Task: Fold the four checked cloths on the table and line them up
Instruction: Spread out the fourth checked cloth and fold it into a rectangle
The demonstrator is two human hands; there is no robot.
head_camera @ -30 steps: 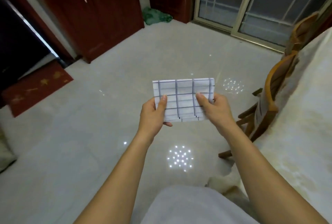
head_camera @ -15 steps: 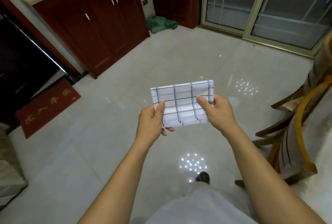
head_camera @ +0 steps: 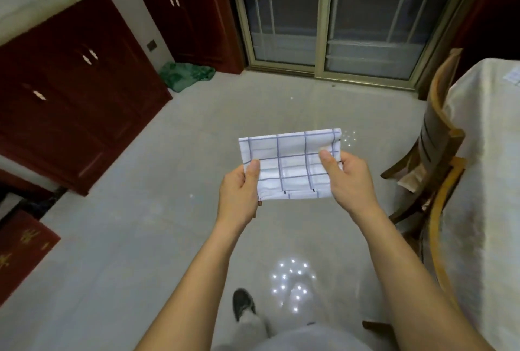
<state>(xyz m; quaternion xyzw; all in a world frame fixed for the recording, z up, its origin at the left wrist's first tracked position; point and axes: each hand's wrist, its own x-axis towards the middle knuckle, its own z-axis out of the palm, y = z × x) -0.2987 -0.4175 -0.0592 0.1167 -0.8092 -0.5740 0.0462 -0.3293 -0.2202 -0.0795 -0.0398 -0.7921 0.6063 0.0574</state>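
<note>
A white cloth with blue checks (head_camera: 289,163), folded into a small rectangle, hangs in the air over the floor in front of me. My left hand (head_camera: 240,196) pinches its lower left edge, thumb on top. My right hand (head_camera: 350,179) pinches its right edge the same way. The table (head_camera: 486,182) with a pale cover stands at the right. A corner of another checked cloth (head_camera: 512,76) lies on it at the far right edge of the view.
Two wooden chairs (head_camera: 439,137) stand against the table's left side. Dark red cabinets (head_camera: 78,89) line the left wall. A glass sliding door (head_camera: 332,16) is ahead. A green bundle (head_camera: 185,75) lies on the floor, a red mat (head_camera: 19,246) at lower left.
My view has turned and lifted, so the door, the table and the chairs show more fully. Both hands keep the same hold on the folded cloth.
</note>
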